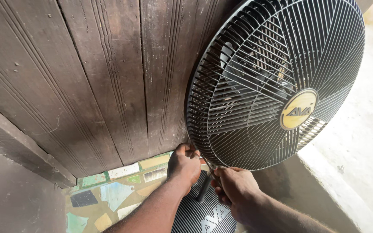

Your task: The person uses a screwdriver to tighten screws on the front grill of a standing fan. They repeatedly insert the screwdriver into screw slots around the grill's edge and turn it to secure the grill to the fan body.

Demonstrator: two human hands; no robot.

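A black standing fan fills the upper right, its round wire guard (255,64) facing me with a gold round badge (298,109) at the centre. My left hand (184,165) grips the lower left rim of the guard. My right hand (234,185) is closed just below the guard's bottom edge, fingers pinched around something small near the rim; what it holds is hidden. The fan's dark stem (203,189) drops between both hands to the round ribbed base (199,215).
A dark wooden plank door (100,77) stands behind the fan. The floor has broken coloured tile pieces (113,194). A pale concrete wall and ledge (355,164) rise on the right, a grey wall (14,194) on the left.
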